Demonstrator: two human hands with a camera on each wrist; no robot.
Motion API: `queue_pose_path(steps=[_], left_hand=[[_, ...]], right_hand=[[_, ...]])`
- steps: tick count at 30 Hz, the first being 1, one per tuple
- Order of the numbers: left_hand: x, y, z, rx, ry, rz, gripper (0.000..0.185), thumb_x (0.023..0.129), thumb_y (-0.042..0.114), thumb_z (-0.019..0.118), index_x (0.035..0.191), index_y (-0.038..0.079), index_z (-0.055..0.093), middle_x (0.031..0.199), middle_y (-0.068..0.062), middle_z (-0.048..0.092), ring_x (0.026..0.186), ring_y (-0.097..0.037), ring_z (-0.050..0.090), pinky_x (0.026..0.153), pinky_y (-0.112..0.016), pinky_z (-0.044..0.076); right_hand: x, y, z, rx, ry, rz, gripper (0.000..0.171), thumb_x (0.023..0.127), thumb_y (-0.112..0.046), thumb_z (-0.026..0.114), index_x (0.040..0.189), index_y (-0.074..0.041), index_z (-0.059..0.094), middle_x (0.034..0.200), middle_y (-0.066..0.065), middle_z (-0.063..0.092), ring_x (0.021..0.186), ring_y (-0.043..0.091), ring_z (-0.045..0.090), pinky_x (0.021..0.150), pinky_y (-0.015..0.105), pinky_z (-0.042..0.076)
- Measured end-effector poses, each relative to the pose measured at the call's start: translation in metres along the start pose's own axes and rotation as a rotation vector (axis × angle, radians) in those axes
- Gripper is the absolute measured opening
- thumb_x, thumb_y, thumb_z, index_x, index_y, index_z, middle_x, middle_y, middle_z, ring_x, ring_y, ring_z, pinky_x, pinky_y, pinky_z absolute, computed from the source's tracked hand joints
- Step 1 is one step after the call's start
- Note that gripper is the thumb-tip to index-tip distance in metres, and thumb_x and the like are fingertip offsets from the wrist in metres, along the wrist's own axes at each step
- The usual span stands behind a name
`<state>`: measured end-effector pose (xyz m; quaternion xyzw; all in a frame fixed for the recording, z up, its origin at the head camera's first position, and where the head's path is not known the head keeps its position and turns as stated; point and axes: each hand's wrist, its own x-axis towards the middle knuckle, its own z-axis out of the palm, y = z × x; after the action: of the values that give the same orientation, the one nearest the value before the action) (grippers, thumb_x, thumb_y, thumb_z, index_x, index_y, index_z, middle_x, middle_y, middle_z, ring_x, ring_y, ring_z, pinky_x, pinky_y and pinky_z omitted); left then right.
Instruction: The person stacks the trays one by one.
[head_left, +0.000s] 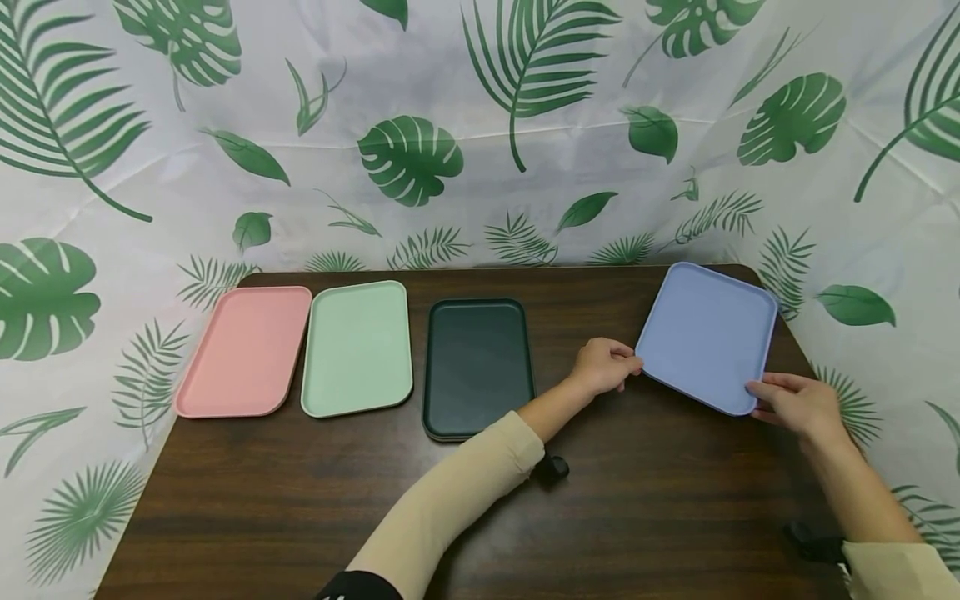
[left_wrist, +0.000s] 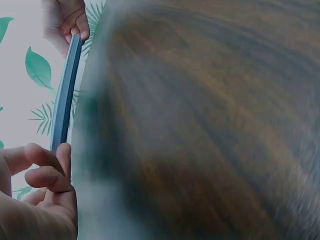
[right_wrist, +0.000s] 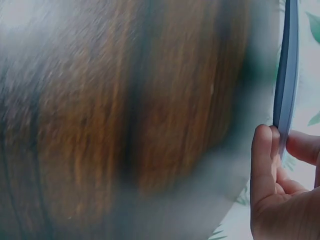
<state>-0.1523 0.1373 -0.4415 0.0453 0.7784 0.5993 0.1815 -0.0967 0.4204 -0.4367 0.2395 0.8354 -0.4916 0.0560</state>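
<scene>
A blue rectangular tray [head_left: 708, 337] is held between both hands at the right side of the table, turned at an angle. My left hand [head_left: 606, 365] pinches its near left corner, and my right hand [head_left: 798, 404] grips the near right corner with the thumb on top. Seen edge-on in the left wrist view, the blue tray [left_wrist: 66, 95] runs between the left hand [left_wrist: 42, 187] and the right. In the right wrist view, the right hand [right_wrist: 285, 185] has its fingers under the tray [right_wrist: 286, 65], which appears lifted off the wood.
On the dark wooden table [head_left: 630, 500] lie a pink tray [head_left: 246, 350], a green tray [head_left: 357, 348] and a dark green tray [head_left: 478, 367], left to right. The dark one looks stacked. A leaf-patterned cloth [head_left: 420, 75] hangs behind the table.
</scene>
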Motion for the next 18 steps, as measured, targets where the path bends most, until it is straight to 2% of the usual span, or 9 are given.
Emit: queue_pose_path(steps=[3,6,13,18], left_hand=[[-0.001,0.004,-0.006,-0.063,0.029,-0.002,0.008,0.091,0.013,0.070,0.090,0.005,0.073,0.073,-0.007,0.073,0.039,-0.008,0.049,0.052,-0.018,0.041],[-0.002,0.007,-0.014,-0.104,0.021,-0.015,0.008,0.091,0.013,0.069,0.086,0.008,0.071,0.072,-0.009,0.073,0.039,-0.008,0.049,0.047,-0.019,0.039],[-0.013,0.012,-0.038,-0.166,-0.036,-0.004,0.008,0.092,0.012,0.069,0.088,0.006,0.067,0.075,-0.013,0.072,0.041,-0.010,0.047,0.046,-0.025,0.040],[-0.024,0.009,-0.059,-0.210,-0.087,-0.002,0.008,0.093,0.012,0.068,0.090,0.005,0.065,0.075,-0.013,0.072,0.042,-0.011,0.046,0.044,-0.023,0.037]], right_hand=[[-0.003,-0.005,0.002,-0.010,-0.017,-0.018,0.059,0.092,-0.023,0.068,0.131,0.016,0.047,0.083,-0.004,0.056,0.065,0.007,0.064,0.065,0.034,0.057],[-0.006,-0.010,0.005,-0.024,-0.027,-0.040,0.058,0.093,-0.024,0.068,0.131,0.015,0.047,0.082,-0.006,0.058,0.066,0.008,0.064,0.065,0.033,0.057],[-0.012,-0.028,0.011,-0.032,-0.074,-0.083,0.061,0.093,-0.028,0.069,0.131,0.014,0.047,0.080,-0.012,0.062,0.067,0.008,0.065,0.066,0.033,0.057],[-0.022,-0.044,0.020,-0.019,-0.102,-0.142,0.060,0.093,-0.023,0.069,0.131,0.017,0.047,0.076,-0.016,0.065,0.066,0.008,0.066,0.064,0.034,0.057]])
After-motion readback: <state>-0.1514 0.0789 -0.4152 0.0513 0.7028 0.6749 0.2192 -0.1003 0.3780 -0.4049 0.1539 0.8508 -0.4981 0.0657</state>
